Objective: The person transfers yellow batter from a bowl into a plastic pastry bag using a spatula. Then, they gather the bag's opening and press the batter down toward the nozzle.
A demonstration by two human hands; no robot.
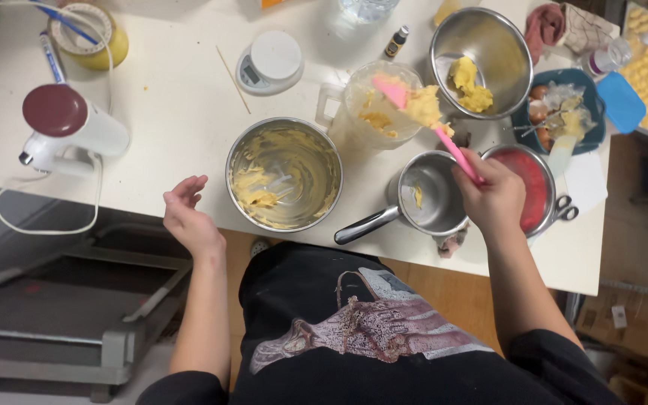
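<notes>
Right hand (495,191): fist closed around the pink spatula (433,124), loaded with yellow dough, above the plastic jug (376,109).
Left hand (189,217): fingers spread, empty, beside the steel bowl (285,174).

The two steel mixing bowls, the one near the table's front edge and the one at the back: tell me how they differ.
The front bowl sits level, with yellow batter only smeared thinly over its wall; the back bowl is tilted and holds a solid lump of yellow dough. The front bowl lies nearer the open left hand. Both are round, shiny metal.
</notes>
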